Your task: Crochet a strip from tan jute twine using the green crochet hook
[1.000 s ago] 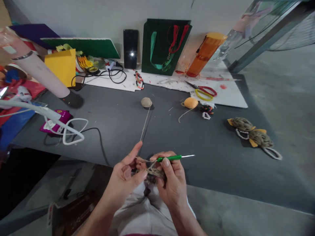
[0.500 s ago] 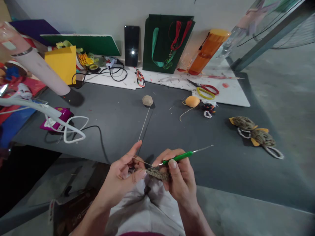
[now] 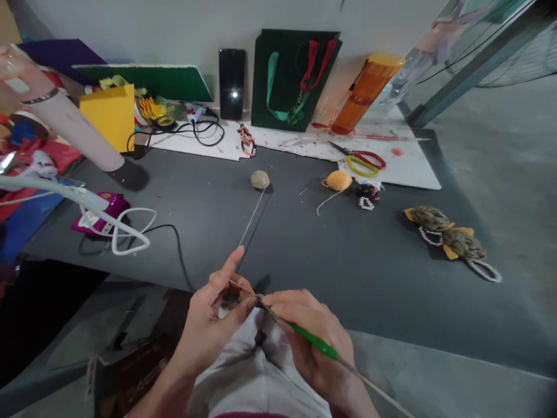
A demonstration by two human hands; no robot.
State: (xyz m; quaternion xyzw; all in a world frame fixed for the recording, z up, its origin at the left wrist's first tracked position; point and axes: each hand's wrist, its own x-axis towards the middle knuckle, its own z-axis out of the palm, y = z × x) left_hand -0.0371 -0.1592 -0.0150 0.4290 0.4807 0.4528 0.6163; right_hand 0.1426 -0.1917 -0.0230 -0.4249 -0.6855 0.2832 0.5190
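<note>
Crochet is in hand: the left hand (image 3: 213,322) pinches the small tan piece (image 3: 240,300) between thumb and fingers, forefinger raised, with yarn (image 3: 251,217) running from it across the bench (image 3: 304,261) to a ball (image 3: 260,179). The right hand (image 3: 307,354) closes around the green hook (image 3: 315,342), its tip at the piece's edge. Against the wall (image 3: 143,29) behind stand a dark green bag (image 3: 281,98) with red and teal cords and an orange tube (image 3: 363,98); what either contains cannot be seen.
</note>
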